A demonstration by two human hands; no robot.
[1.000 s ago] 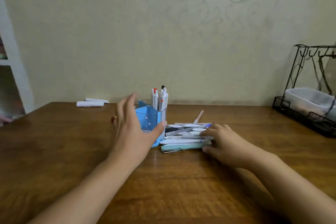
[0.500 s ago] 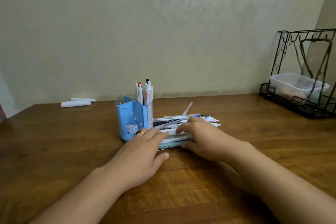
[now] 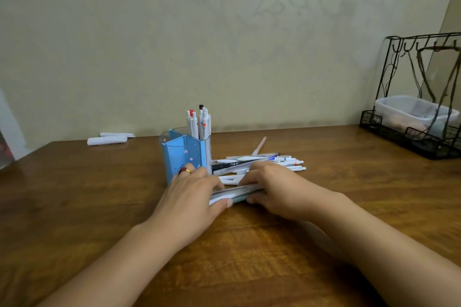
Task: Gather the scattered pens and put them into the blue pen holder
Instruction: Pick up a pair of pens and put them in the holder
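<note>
Now closed in from both ends on a pen bundle (image 3: pixel 237 193), frame centre.
Left grip (image 3: pixel 193 197) and right grip (image 3: pixel 272 190) pinching it beside blue pen holder (image 3: pixel 185 157); next, lifting in.

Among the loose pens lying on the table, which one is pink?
The pale pink pen behind the pile, pointing slantwise toward the wall; the other loose pens are mostly white.

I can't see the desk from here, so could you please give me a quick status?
Left hand and right hand grip a bundle of pens. Blue plastic pen holder part-filled. More loose pens behind.
</note>
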